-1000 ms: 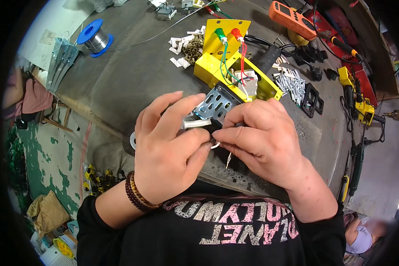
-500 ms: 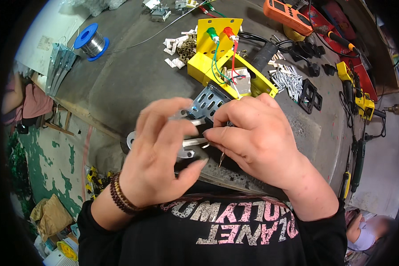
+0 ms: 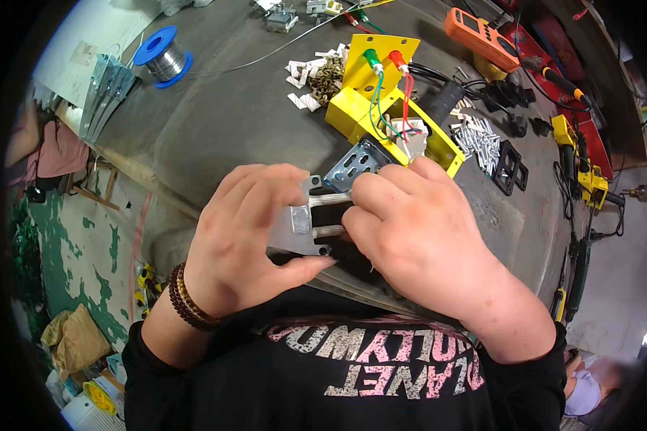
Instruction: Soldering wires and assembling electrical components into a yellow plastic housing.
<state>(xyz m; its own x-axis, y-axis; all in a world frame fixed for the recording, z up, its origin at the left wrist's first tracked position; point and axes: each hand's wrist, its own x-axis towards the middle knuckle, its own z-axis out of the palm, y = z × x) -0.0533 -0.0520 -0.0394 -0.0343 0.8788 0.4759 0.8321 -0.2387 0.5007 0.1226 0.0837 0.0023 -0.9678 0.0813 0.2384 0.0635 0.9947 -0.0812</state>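
Observation:
My left hand (image 3: 239, 237) is curled round a flat silver metal part (image 3: 299, 228) with small holed tabs, its thumb along the near edge. Two white sleeved wires (image 3: 328, 231) run from this part towards my right hand (image 3: 418, 241). That hand is closed on the wire ends, which its fingers hide. Just beyond my hands a dark slotted metal bracket (image 3: 352, 167) is joined to a yellow metal housing (image 3: 346, 122). The housing carries a green indicator (image 3: 373, 60) and a red indicator (image 3: 397, 60), with green and red wires leading down inside.
A solder wire spool (image 3: 164, 56) stands at the far left. Brass-coloured parts (image 3: 328, 77) lie in a pile behind the housing, silver screws (image 3: 479, 144) and black frames (image 3: 509, 169) to its right. An orange meter (image 3: 482, 37) sits at the far right.
The left hand has settled round the silver part, which now shows more fully. The right hand has turned slightly, fingers still closed at the wires. The whole view has shifted a little.

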